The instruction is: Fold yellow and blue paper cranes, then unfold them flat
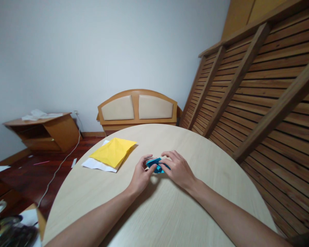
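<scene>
Both hands pinch the blue paper (156, 165) between them: left hand (140, 175) at its left end, right hand (179, 169) at its right, fingers pressed on it.

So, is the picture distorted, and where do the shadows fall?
Head view: strong wide-angle bending, the slatted wooden wall leans and the table edge curves; soft even light, faint shadows under the left hand and right hand pinching the blue paper; no glare.

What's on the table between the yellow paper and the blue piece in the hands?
Nothing: in the head view, only bare table separates the yellow paper from the blue paper pinched by the left hand and right hand.
</scene>
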{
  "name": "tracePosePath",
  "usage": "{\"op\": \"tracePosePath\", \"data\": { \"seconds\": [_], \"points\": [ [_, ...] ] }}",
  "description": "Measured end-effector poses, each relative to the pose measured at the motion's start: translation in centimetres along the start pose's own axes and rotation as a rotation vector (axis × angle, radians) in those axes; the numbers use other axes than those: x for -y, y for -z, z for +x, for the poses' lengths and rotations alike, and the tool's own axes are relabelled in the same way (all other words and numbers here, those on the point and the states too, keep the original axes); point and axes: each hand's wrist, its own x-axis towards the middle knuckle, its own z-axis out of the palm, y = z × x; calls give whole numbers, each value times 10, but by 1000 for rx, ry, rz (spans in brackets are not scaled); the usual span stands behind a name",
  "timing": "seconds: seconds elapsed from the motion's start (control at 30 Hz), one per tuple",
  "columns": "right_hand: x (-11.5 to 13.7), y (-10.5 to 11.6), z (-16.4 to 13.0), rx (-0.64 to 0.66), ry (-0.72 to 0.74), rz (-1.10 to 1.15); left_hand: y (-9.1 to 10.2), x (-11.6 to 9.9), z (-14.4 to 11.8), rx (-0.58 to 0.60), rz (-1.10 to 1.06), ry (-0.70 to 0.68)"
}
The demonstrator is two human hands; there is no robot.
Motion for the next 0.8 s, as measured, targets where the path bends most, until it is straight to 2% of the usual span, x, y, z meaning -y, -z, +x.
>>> {"op": "tracePosePath", "data": {
  "seconds": [0.13, 0.2, 0.57, 0.8],
  "points": [
    [-2, 1, -2, 42, 211, -181, 0, 5, 0, -34, 77, 81],
    [-3, 1, -1, 67, 247, -197, 2, 6, 1, -35, 123, 74],
    [-2, -7, -4, 29, -67, 85, 1, 0, 0, 53, 136, -14],
    [-1, -3, -4, 27, -80, 10, 1, 1, -1, 73, 161, 1]
  ]
}}
